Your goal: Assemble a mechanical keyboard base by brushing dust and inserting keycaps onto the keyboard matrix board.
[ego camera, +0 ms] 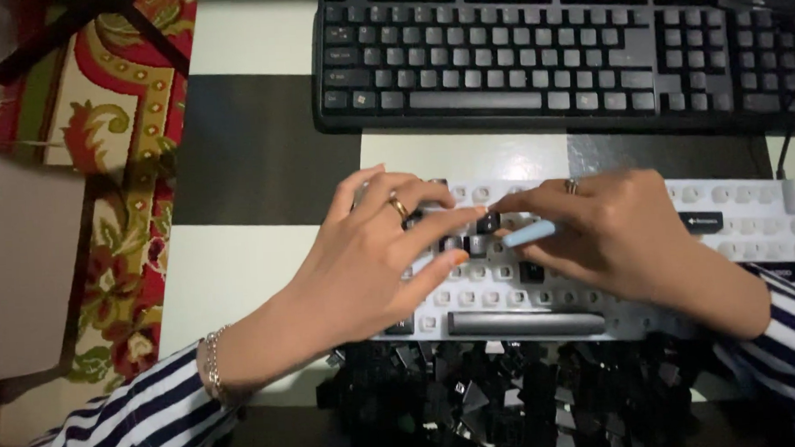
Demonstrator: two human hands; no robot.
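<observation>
Black and white squares cover the worktop (256,256), and a pile of loose black keycaps (477,399) lies nearest. Past it, the left hand (372,251) presses curled fingers on a small, light, hard key on the white keyboard (738,235), best pinched by its sides, while the right hand (621,232) grips a pale blue tool (530,235). Farthest sits a black keyboard (551,47).

Both hands cover the white keyboard's (755,235) middle keys; its right end, at three o'clock, runs off frame. Black keycaps (512,397) blur together.
</observation>
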